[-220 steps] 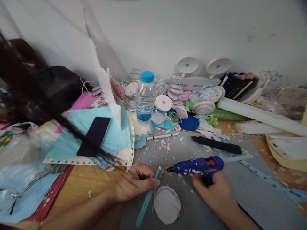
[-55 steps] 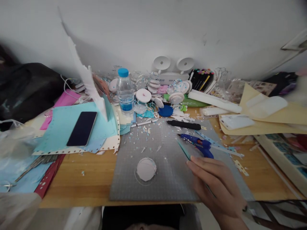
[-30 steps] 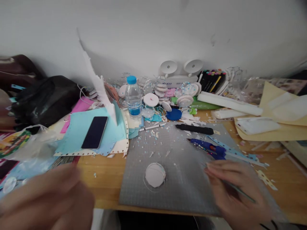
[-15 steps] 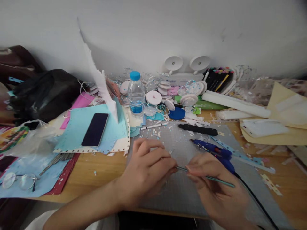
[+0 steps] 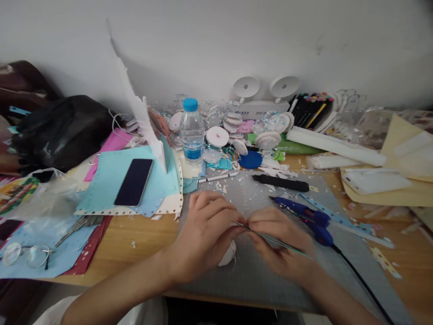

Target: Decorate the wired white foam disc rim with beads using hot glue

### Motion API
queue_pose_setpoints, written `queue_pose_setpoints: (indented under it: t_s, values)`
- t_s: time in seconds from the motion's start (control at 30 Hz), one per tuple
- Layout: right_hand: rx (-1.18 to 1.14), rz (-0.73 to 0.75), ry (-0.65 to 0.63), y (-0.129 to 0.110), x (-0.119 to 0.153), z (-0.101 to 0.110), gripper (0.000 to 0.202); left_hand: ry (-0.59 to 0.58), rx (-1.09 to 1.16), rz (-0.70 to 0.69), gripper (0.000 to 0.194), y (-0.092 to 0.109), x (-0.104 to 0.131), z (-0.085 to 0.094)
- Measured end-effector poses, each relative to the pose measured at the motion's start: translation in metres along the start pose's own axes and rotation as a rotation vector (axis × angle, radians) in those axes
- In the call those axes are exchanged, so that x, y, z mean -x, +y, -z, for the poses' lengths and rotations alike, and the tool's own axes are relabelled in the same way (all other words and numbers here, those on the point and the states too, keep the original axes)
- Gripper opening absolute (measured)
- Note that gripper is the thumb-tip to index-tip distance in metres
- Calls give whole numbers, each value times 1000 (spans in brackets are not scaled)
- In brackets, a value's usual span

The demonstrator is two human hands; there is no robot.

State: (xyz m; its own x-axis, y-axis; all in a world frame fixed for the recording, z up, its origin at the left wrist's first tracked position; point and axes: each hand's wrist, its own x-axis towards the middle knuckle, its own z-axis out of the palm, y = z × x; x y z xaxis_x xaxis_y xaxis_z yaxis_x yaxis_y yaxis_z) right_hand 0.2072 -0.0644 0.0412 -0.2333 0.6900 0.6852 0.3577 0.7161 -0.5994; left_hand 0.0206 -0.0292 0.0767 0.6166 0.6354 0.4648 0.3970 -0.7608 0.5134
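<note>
While both hands meet over the grey mat (image 5: 257,275), I pinch a thin teal strip (image 5: 282,244) between them: the left hand (image 5: 208,228) has thumb and fingers closed on its near end, and the right hand (image 5: 279,243) is clamped along it, with the rest of the strip trailing out toward my right wrist. A white disc (image 5: 227,255) lies on the mat just under the left hand, mostly hidden. To do this well, I judge that I should keep the strip taut and level, work only with my fingertips, and bring it down onto the disc's edge without twisting it; the blue glue gun (image 5: 301,213) lies just beside my right hand with its nozzle pointing left, so I would keep my knuckles off its tip and its cord (image 5: 358,275). A black pen (image 5: 280,183), a water bottle (image 5: 191,131) and a phone (image 5: 134,181) sit well apart, farther back on the desk. Compared with half a second ago, the hands have closed together, so the bare stretch of strip between them is gone, and the left hand has dropped a little, letting the disc peek out. A second back, the left hand was only a blur at the lower left and the disc lay fully uncovered.
</note>
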Motion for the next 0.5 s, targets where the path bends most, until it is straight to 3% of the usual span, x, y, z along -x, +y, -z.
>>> queue_pose_setpoints:
  t_s: [0.17, 0.33, 0.5]
  values:
    - [26, -65, 224, 17, 0, 1, 28, -143, 6, 147, 57, -10, 31, 5]
    - [8, -286, 379, 28, 6, -6, 17, -271, -67, 261, 101, -19, 70, -19]
    - [-184, -454, 429, 26, 11, -11, 15, -308, 3, 282, 61, -29, 61, -33]
